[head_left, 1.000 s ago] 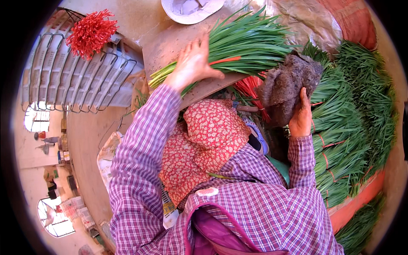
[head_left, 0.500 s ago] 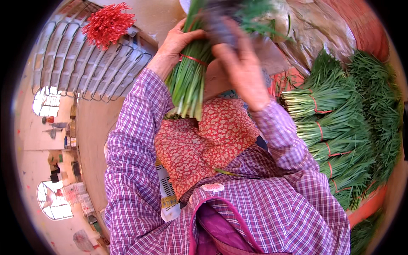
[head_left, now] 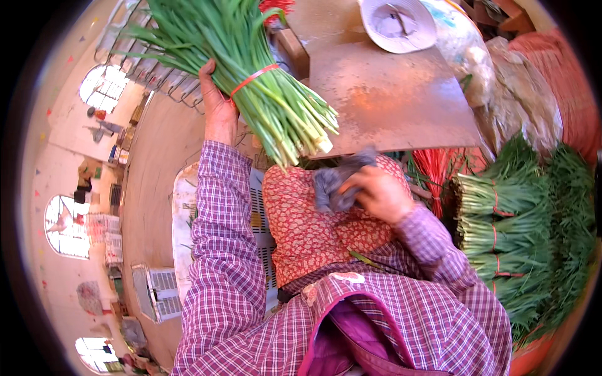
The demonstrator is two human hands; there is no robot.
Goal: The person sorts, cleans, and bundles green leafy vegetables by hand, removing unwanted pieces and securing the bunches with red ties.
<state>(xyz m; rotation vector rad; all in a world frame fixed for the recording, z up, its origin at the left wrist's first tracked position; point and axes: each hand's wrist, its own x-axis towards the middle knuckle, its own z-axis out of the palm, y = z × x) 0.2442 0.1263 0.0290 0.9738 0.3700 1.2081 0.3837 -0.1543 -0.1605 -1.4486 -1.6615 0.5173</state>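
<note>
My left hand (head_left: pixel 219 103) grips a bundle of long green garlic chives (head_left: pixel 260 94) from below, near the red tie (head_left: pixel 254 83) around it. The pale cut ends point down and to the right, over my lap; the leaves fan out to the upper left. My right hand (head_left: pixel 384 193) is closed on a crumpled grey cloth (head_left: pixel 342 180) above my red flowered apron (head_left: pixel 298 232). The cloth is apart from the bundle.
A worn board (head_left: pixel 401 94) lies ahead, with a pale hat (head_left: pixel 398 24) at its far edge. Tied green bundles (head_left: pixel 501 229) are stacked at the right, near red ties (head_left: pixel 434 172). A wire rack (head_left: pixel 179 88) stands far left, partly behind the leaves.
The bundle has swung left, its cut ends now toward the lower right. My right hand has come down with the cloth, away from the bundle to my lap. The view has shifted.
</note>
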